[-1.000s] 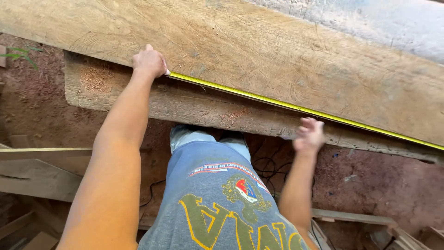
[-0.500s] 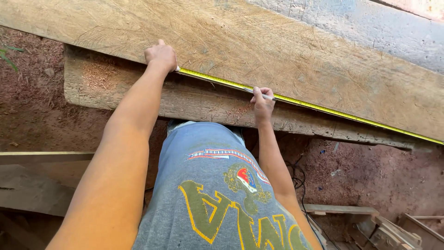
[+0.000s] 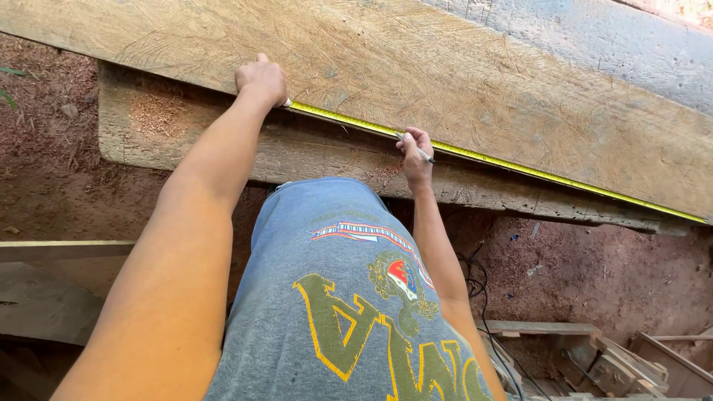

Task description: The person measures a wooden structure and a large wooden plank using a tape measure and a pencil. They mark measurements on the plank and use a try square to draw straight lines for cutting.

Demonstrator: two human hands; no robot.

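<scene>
Pinning yellow tape [image 3: 520, 165] on plank [image 3: 460, 82] — left hand [image 3: 261, 79]; right hand [image 3: 414, 148] gripping pencil [image 3: 420, 153].

Yellow tape measure [image 3: 475, 154], tan plank [image 3: 445, 82]

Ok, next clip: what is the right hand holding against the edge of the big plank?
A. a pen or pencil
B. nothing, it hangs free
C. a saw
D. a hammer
A. The right hand pinches a thin pen or pencil at the yellow tape measure that runs along the plank edge, while the left hand presses the tape's end down.
</scene>
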